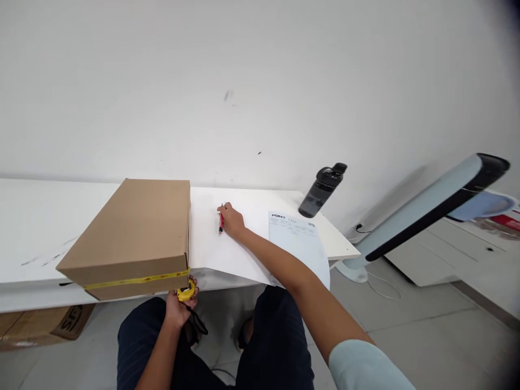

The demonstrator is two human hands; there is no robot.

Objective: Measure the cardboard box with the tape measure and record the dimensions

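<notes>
White table [24,227] set against a plain white wall [252,81]. A closed cardboard box [138,216] lies on the table, its near end projecting past the front edge. The left hand [179,306], just below the box's near right corner, has its fingers wrapped around a yellow tape measure [186,293]; the yellow blade [134,281] extends across the near face of the box. The right hand [232,220] grasps a red pen [221,223] between its fingers over a white sheet [235,257], right of the box; contact between tip and sheet cannot be determined. Farther right lie a printed sheet [303,252] and, behind it, an upright dark bottle [319,192].
</notes>
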